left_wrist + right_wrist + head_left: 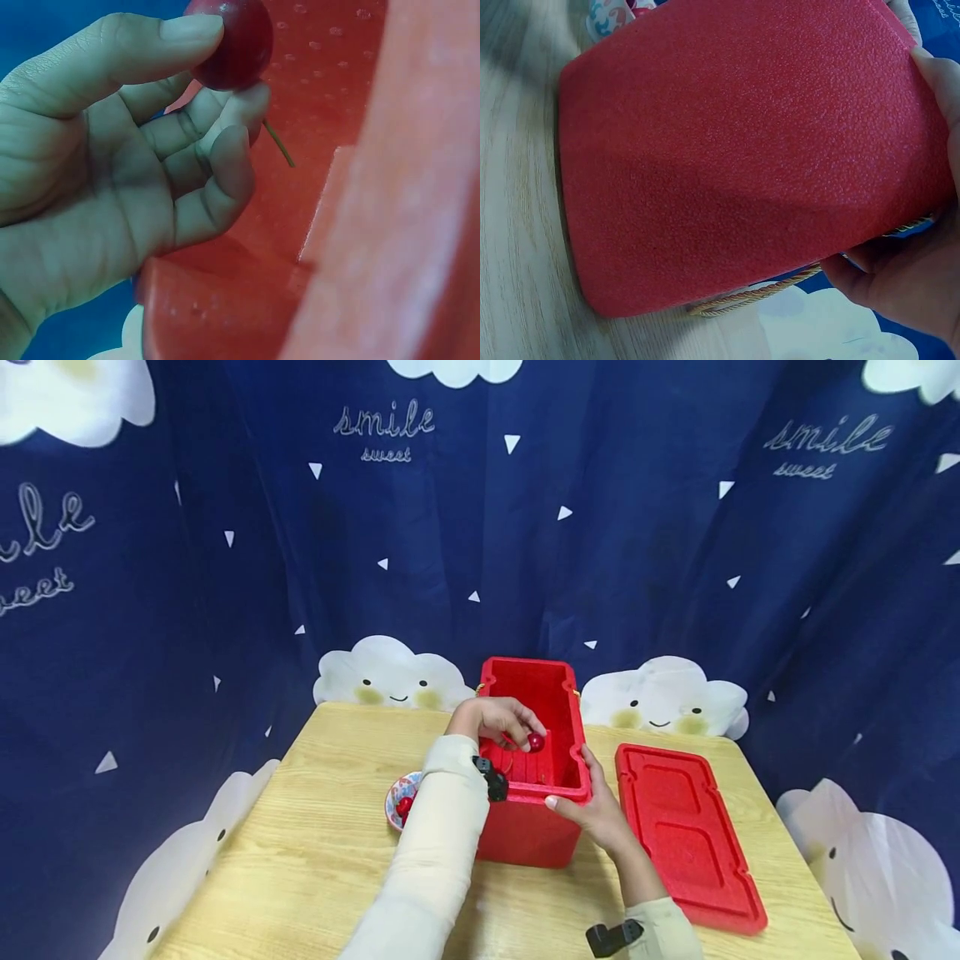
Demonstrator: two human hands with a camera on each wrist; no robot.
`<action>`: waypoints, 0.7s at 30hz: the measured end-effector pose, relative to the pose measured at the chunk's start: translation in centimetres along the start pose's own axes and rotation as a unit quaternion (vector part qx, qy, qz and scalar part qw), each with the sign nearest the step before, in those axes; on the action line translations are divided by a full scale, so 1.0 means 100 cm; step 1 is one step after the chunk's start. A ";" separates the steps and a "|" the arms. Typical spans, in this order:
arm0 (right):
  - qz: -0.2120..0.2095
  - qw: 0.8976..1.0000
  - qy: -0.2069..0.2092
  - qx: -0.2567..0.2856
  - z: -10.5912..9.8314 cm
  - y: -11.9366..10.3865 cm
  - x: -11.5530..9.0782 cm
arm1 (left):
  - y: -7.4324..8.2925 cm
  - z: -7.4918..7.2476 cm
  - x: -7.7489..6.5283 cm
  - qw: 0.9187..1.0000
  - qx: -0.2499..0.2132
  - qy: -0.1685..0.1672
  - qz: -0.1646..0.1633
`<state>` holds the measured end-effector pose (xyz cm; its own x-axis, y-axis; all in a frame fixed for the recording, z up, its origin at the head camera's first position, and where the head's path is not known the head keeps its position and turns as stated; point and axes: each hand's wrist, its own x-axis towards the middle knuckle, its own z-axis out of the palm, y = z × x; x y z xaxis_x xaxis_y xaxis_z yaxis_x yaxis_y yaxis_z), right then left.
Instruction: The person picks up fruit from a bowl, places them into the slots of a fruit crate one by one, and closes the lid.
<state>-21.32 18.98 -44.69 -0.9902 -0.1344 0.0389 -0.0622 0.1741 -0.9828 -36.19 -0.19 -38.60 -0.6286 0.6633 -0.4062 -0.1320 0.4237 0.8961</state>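
Note:
My left hand (504,720) is over the open red foam box (528,839), pinching a dark red cherry (238,45) between thumb and fingers. A thin green stem (279,142) shows below the cherry in the left wrist view. At the box's near right corner, my right hand (600,810) grips the wall, its thumb on the front rim and the other fingers along the right side. Left of the box stands a patterned bowl (392,800) with red cherries (403,807) in it, partly hidden behind my left sleeve.
The red lid (682,835) lies on the wooden table (315,843) to the right of the box. A gold cord (780,285) hangs along the box's side. Behind the table is a dark blue curtain (480,527) with clouds on it.

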 end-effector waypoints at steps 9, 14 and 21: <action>-0.011 1.000 -0.003 0.001 0.000 0.000 0.000 | 0.002 0.004 0.006 1.000 0.014 -0.002 -0.001; -0.017 1.000 0.003 -0.009 -0.003 0.023 0.010 | 0.001 0.003 0.008 1.000 0.007 -0.002 -0.004; 0.002 1.000 -0.001 0.004 0.000 0.000 0.001 | 0.004 0.002 0.003 1.000 0.003 0.010 -0.012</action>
<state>-21.38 18.94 -44.70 -0.9901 -0.1359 0.0350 -0.0577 0.1674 -0.9842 -36.27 0.35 -38.43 -0.6400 0.6409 -0.4238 -0.1427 0.4428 0.8852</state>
